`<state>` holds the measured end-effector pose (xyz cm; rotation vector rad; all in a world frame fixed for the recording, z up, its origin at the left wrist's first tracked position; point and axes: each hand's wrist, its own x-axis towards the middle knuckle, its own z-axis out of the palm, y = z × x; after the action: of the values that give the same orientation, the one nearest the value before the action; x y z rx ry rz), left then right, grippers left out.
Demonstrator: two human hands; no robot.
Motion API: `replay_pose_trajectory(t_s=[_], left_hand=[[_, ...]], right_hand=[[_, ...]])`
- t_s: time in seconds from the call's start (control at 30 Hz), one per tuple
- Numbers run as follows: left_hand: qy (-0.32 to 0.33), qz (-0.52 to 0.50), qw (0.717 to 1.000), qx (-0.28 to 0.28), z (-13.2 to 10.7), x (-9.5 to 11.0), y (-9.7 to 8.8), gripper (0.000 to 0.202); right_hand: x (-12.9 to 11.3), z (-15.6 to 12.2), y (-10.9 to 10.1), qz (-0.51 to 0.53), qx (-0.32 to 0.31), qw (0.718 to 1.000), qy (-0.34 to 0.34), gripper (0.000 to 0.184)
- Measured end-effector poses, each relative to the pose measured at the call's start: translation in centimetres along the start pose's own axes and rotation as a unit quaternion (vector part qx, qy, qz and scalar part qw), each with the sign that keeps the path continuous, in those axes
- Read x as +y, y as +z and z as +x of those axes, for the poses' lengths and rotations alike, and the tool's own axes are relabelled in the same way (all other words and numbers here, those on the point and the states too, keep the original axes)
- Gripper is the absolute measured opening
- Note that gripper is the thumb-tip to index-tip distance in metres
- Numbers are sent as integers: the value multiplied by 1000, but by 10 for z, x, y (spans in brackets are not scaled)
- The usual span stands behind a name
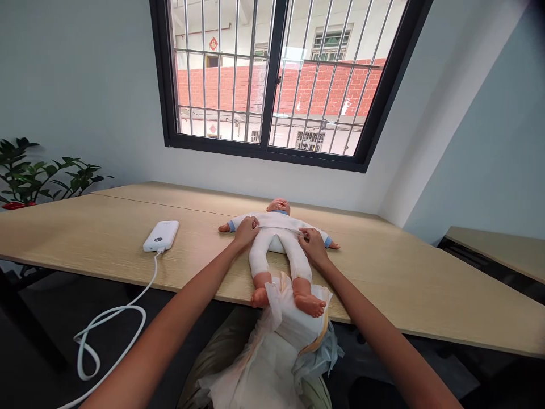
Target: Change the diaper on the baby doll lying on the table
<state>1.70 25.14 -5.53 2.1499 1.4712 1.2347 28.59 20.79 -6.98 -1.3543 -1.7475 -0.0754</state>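
A baby doll (280, 205) lies on its back on the table, arms spread and bare feet towards me. It wears a white top (276, 219) with blue cuffs, and its legs are white down to the ankles. At the doll's waist, my left hand (247, 232) is closed on the left end of the top's hem. Opposite it, the fingers of my right hand (313, 245) pinch the hem's other end. Under the doll's feet, an unfolded white diaper (272, 363) hangs over the table edge onto my lap; its bluish and yellowish edges are crumpled.
On the left of the wooden table (196, 255) lies a white power bank (162, 236). Its white cable (142, 309) loops down past the front edge. A leafy plant (42, 176) stands at far left, and a barred window (272, 85) is beyond the table.
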Motion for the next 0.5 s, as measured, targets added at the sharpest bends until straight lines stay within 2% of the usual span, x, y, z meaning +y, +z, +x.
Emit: replay_pose_trajectory(t_s=[0.23,0.37,0.5], left_hand=[[-60,12,998,-34,2,-10,0,9],[-86,9,994,-61,-1,-12,2,6],[-93,2,994,-57,-4,-8,5,6]], right_hand=[[2,-2,-2,-34,-16,998,54,17],[4,-2,0,21,-70,992,107,14],[3,-2,3,68,-84,986,125,12]])
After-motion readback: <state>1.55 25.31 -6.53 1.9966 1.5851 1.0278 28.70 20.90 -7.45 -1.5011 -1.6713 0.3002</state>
